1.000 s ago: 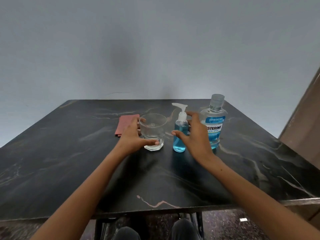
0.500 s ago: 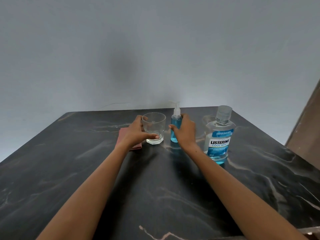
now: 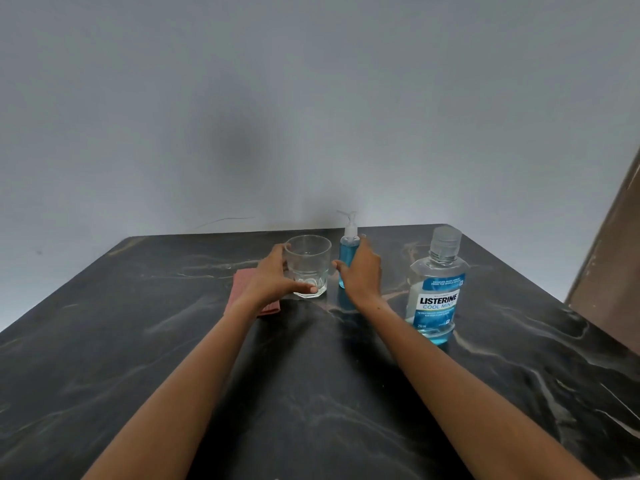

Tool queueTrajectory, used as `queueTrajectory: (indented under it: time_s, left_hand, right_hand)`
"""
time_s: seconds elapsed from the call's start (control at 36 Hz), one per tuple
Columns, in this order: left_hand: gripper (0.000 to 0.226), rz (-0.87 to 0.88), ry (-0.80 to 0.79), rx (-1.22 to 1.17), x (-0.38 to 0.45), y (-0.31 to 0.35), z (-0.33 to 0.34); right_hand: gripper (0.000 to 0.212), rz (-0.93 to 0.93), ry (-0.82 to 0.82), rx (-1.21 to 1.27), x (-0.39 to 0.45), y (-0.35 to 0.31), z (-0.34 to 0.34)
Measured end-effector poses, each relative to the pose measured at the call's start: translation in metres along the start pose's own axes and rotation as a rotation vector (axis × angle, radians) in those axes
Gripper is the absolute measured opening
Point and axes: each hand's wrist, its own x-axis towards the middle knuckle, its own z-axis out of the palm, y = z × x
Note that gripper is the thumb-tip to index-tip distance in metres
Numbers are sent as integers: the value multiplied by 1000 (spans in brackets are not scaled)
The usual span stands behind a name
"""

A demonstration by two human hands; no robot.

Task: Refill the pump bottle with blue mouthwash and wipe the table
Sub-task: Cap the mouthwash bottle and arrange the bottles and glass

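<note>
Holding pump bottle [image 3: 347, 258] upright w/ right hand [image 3: 362, 273]; blue liquid inside.

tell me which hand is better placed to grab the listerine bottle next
Right. The right hand is around the pump bottle, beside the Listerine bottle; the left hand holds the glass farther away.

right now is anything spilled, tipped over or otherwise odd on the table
Nothing stands out. The glass, pump bottle and mouthwash bottle all stand upright, the cloth lies flat, and no liquid shows on the table.
</note>
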Motion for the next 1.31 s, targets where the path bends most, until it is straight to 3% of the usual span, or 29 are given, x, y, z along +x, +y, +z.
queueTrajectory:
  time_s: [0.14, 0.36, 0.5, 0.58, 0.69, 0.86, 1.31]
  left_hand:
    - [99, -15, 211, -28, -26, 2, 2]
    - [55, 87, 345, -136, -86, 8, 18]
    - [37, 110, 374, -162, -104, 10, 22]
    - [34, 123, 375, -169, -109, 9, 24]
    - [32, 133, 362, -182, -113, 4, 26]
    - [30, 109, 357, -202, -112, 0, 27]
    - [26, 126, 377, -166, -114, -2, 26]
  right_hand:
    - [62, 17, -76, -40, -14, -7, -10]
    - [59, -156, -222, -103, -87, -18, -68]
    - [32, -193, -223, -132, -137, -2, -120]
    - [21, -178, -112, -206, -150, 14, -142]
    - [47, -95, 56, -153, -147, 31, -152]
    - [88, -34, 46, -61, -126, 28, -140]
    - [89, 20, 107, -104, -75, 30, -104]
